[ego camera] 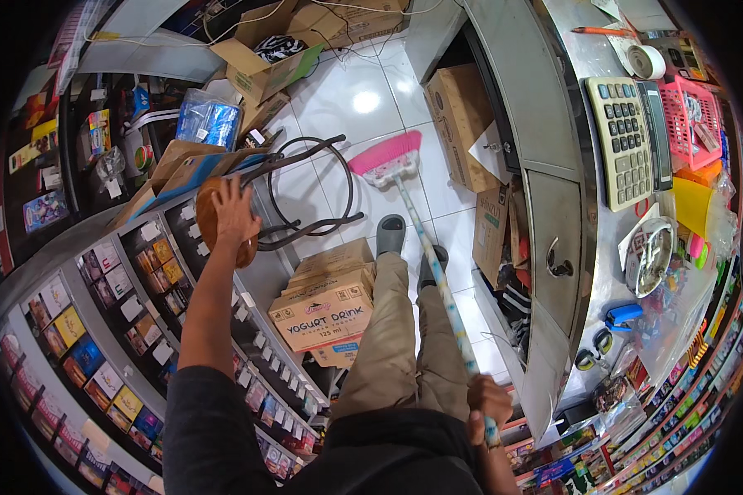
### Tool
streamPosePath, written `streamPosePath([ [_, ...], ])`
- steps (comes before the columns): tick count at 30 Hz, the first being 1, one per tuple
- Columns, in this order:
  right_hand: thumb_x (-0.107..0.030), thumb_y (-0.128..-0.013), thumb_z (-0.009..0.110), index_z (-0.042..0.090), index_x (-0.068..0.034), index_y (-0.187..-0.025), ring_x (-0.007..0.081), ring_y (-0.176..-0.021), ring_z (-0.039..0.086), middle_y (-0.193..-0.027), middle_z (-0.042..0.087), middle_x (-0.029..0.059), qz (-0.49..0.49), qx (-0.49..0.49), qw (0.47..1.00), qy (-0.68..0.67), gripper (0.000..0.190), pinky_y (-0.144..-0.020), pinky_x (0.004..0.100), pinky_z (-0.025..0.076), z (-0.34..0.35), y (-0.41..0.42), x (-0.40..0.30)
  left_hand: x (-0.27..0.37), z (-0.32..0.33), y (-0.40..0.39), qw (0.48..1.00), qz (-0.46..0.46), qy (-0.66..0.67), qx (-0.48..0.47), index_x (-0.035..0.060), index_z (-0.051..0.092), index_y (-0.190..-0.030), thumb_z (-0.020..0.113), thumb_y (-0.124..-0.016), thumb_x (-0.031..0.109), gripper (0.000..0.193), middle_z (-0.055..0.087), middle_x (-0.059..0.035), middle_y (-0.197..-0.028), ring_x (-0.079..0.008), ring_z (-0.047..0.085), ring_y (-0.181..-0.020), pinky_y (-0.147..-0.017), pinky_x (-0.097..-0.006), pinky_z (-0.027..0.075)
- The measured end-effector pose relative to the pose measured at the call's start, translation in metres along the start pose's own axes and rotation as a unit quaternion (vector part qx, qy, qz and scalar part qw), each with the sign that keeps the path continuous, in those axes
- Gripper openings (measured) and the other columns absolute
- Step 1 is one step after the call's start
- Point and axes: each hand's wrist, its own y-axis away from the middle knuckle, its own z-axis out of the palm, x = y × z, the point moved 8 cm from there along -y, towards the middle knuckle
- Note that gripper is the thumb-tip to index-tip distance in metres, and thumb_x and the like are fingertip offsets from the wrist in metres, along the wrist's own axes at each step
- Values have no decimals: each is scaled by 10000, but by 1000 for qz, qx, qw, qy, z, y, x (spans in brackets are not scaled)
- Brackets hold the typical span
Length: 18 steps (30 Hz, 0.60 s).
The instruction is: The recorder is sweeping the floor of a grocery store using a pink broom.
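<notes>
My left hand (234,213) is spread over the round brown seat (209,216) of a stool, fingers on its surface. The stool is tipped, and its black metal legs (297,158) and foot ring (351,192) point to the right over the tiles. In my right hand (489,405), close to my waist, is the patterned handle (436,263) of a broom. Its pink bristle head (387,158) rests on the white tiled floor (322,117), ahead of my grey sandals (391,232).
Cardboard cartons (322,309) stand left of my legs, beside shelves of small packs (99,365). An open carton (266,62) and loose cables (340,37) lie ahead. On the right, a counter (579,247) carries a calculator (619,142) and a pink basket (687,124), above more cartons (458,124).
</notes>
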Motion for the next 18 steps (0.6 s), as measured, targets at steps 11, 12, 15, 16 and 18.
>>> streamPosePath([
  [11, 197, -702, 527, 419, -28, -1433, 350, -1280, 506, -1477, 425, 139, 498, -259, 756, -336, 773, -1122, 459, 367, -65, 113, 0, -25, 33, 18, 933, -162, 270, 172, 229, 354, -1430, 778, -644, 151, 896, 166, -171, -1540, -461, 190, -1391, -1104, -580, 274],
  [12, 124, -768, 540, 445, 8, -1396, 371, -1260, 519, -1472, 427, 150, 594, -291, 693, -287, 645, -1101, 496, 383, -72, 115, 12, -28, 38, 19, 929, -180, 280, 159, 256, 348, -1430, 786, -639, 145, 911, 150, -137, -1558, -448, 166, -1408, -1094, -600, 271],
  [15, -142, -929, 572, 528, 40, -1246, 389, -1170, 584, -1440, 450, 183, 642, -259, 531, -488, 367, -990, 523, 483, -97, 137, 64, -23, 39, 11, 915, -179, 312, 182, 266, 335, -1435, 788, -630, 126, 934, 142, -125, -1567, -452, 162, -1412, -1100, -600, 263],
  [16, -243, -941, 583, 437, -3, -1263, 358, -1070, 629, -1368, 495, 200, 692, -239, 593, -335, 427, -901, 492, 530, -116, 162, 91, -26, 41, 9, 910, -185, 329, 170, 277, 329, -1439, 787, -628, 112, 946, 118, -123, -1580, -459, 165, -1414, -1110, -601, 249],
  [18, -360, -961, 587, 266, -85, -1304, 308, -922, 677, -1139, 575, 186, 685, -215, 684, -129, 544, -772, 453, 589, -98, 154, 123, -52, 46, 14, 910, -183, 323, 185, 285, 324, -1441, 785, -630, 114, 948, 108, -122, -1585, -464, 161, -1417, -1114, -602, 243],
])
